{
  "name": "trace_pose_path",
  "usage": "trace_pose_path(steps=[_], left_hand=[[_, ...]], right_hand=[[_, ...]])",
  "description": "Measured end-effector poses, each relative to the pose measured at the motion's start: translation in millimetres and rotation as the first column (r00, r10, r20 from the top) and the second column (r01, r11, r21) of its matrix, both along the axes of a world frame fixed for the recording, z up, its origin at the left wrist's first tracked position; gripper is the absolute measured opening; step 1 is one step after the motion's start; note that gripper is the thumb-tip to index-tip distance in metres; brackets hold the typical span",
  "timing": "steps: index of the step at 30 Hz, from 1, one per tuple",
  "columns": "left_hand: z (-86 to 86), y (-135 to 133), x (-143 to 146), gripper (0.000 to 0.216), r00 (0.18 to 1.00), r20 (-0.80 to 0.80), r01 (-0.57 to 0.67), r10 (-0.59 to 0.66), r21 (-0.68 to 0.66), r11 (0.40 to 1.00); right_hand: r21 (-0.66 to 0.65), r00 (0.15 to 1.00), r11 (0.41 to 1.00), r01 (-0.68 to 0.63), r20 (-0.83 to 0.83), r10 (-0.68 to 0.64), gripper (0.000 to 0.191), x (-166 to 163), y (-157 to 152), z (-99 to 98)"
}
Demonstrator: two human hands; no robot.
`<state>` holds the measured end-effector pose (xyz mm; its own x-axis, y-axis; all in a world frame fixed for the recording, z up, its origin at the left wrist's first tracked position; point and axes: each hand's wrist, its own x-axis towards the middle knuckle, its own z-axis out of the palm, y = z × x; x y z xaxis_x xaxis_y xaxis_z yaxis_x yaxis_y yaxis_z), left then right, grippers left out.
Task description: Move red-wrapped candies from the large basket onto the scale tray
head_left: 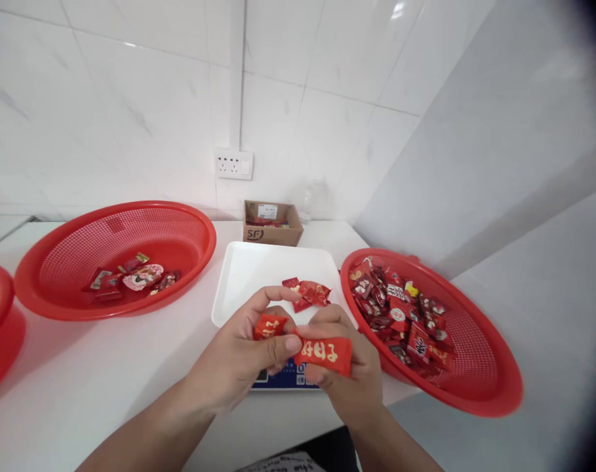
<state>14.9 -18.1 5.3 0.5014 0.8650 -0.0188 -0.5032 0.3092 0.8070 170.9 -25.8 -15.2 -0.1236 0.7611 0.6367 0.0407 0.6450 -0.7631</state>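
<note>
My right hand (pixel 349 367) is closed on a red candy packet (pixel 324 354) with gold characters. Another red candy packet (pixel 269 326) with similar lettering sits in my left hand (pixel 251 351), whose thumb also touches the end of the first packet. Both hands are above the front part of a digital scale with a white pan (pixel 258 269) and a blue front panel (pixel 288 379). Red wrapped candies (pixel 313 293) lie on the pan just beyond my fingers. My hands partly hide the pan and the panel.
On the right, a red basket (pixel 494 387) holds many wrapped candies. A wide red basket (pixel 189 226) at left has several packets in it, and another red basket (pixel 0 354) shows at the far left edge. A cardboard box (pixel 278 236) stands behind the scale, below a wall socket (pixel 235 164).
</note>
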Motion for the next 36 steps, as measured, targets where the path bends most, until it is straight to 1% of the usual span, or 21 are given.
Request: trace_pose_path(steps=[4,7,9,12,15,18,22,25,29,32,36], left_hand=[[-2.0,0,-1,0.035,1.000,-0.006,0.026,-0.025,0.037,0.999],[-1.4,-1,0,0.036,0.999,-0.002,0.032,-0.032,0.044,0.999],[-0.4,-1,0,0.036,1.000,0.010,0.024,-0.024,0.035,0.999],[0.9,-1,1,0.035,1.000,0.016,0.002,-0.002,0.028,1.000],[2.0,-1,1,0.036,1.000,0.003,-0.006,0.006,0.030,1.000],[3.1,-2,0,0.036,1.000,-0.005,0.006,-0.006,0.020,1.000],[2.6,-4,-1,0.035,1.000,0.002,0.025,-0.025,0.027,0.999],[1.0,-4,-2,0.034,1.000,-0.015,0.027,-0.026,0.033,0.999],[0.5,-4,-2,0.035,0.999,-0.031,0.025,-0.023,0.038,0.999],[0.5,-4,-2,0.034,1.000,-0.014,0.006,-0.005,0.050,0.999],[-0.9,-4,-3,0.033,0.999,-0.016,-0.038,0.040,0.108,0.993]], right_hand=[[0.087,0.998,0.996,0.033,0.045,-0.037,0.025,1,-1,2.8],[0.089,0.997,0.996,0.032,0.063,-0.038,0.023,1,-1,3.6],[0.060,0.999,0.998,0.030,0.025,-0.031,0.025,2,-1,2.1],[0.013,0.994,0.998,0.058,-0.090,-0.057,0.029,2,0,-3.0],[0.005,0.987,0.997,0.081,-0.137,-0.079,0.021,4,0,-7.5],[0.019,0.989,0.997,0.071,-0.132,-0.068,0.018,4,0,-6.6],[0.020,0.998,1.000,0.020,-0.065,-0.019,0.029,1,-1,-2.3],[0.041,1.000,0.999,0.004,-0.018,-0.004,0.027,1,-2,-3.1],[0.063,1.000,0.998,0.001,0.000,-0.001,0.027,2,-3,-5.5],[0.052,1.000,0.999,-0.007,0.008,0.007,0.024,2,-3,-3.9],[0.052,0.999,0.998,0.036,-0.002,-0.036,0.025,2,-2,1.6]])
